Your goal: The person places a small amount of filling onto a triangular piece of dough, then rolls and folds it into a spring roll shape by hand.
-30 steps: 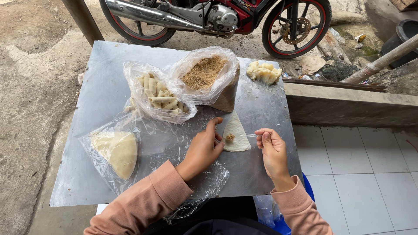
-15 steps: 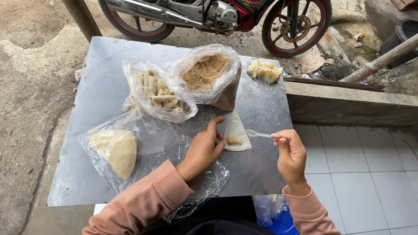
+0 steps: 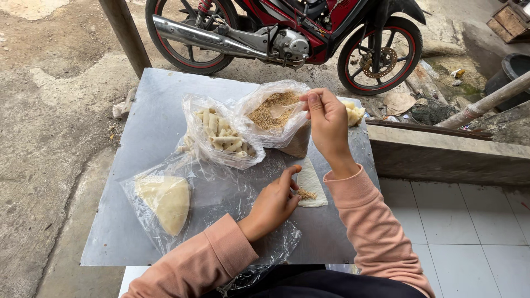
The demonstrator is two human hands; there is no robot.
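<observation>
1. My right hand [image 3: 327, 122] pinches a clear plastic spoon [image 3: 282, 108], its bowl dipped into the bag of brown crumbly filling [image 3: 270, 113].
2. My left hand [image 3: 274, 203] rests with fingertips pressing the pale wrapper [image 3: 310, 181] on the metal table [image 3: 149, 110]; it grasps nothing, I think.
3. A small heap of filling [image 3: 306, 194] sits on the wrapper.
4. A bag of rolled pieces [image 3: 221, 135] lies beside the filling bag.

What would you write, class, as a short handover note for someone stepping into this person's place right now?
Left hand: fingertips pin the wrapper flat on the table.
Right hand: holds a spoon dipped into the filling bag.
Done: a little filling sits on the wrapper; rolls lie bagged.
Left: wrapper unrolled; spare wrappers wait in plastic.
</observation>
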